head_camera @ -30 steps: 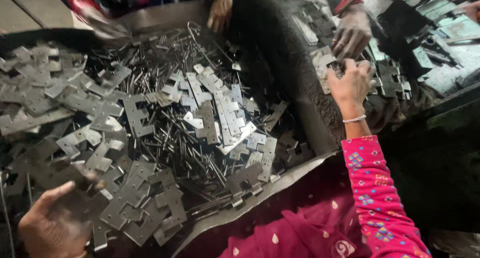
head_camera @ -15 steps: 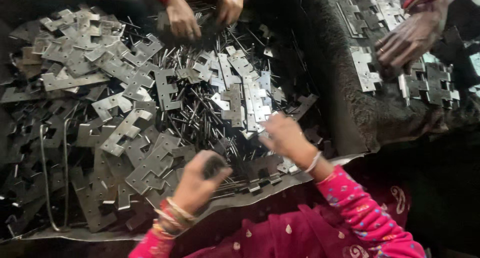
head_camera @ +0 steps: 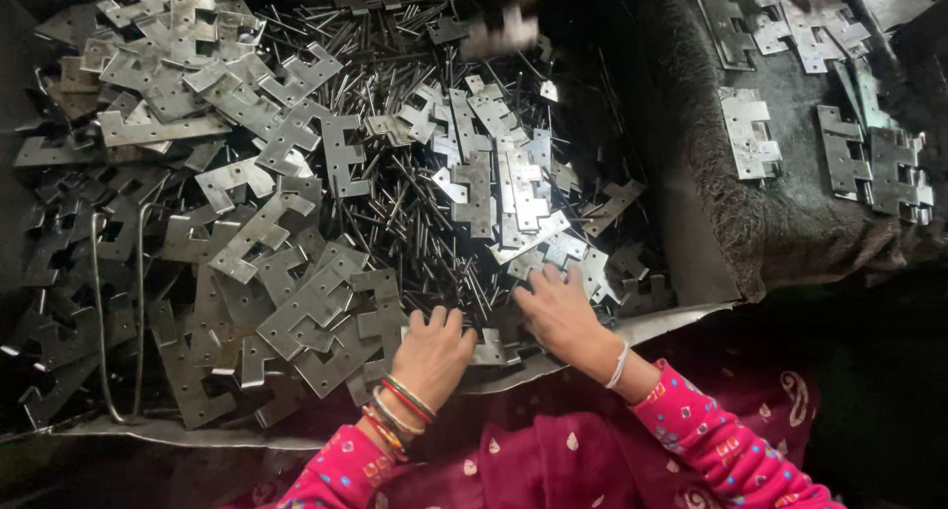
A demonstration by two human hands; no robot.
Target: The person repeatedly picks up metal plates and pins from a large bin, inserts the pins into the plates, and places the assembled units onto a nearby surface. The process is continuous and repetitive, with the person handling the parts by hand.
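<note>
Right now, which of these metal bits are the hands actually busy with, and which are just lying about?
In hand:
left hand and right hand, both pressed on hinge plates at the near edge of the pile
thin metal pins between the plates

Lying about:
bent wire loop
hinges on the dark mat

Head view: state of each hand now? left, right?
Left hand: palm down on the hinge plates, fingers curled; any hold cannot be told.
Right hand: open, fingers spread on the metal pins, holding nothing visible.
</note>
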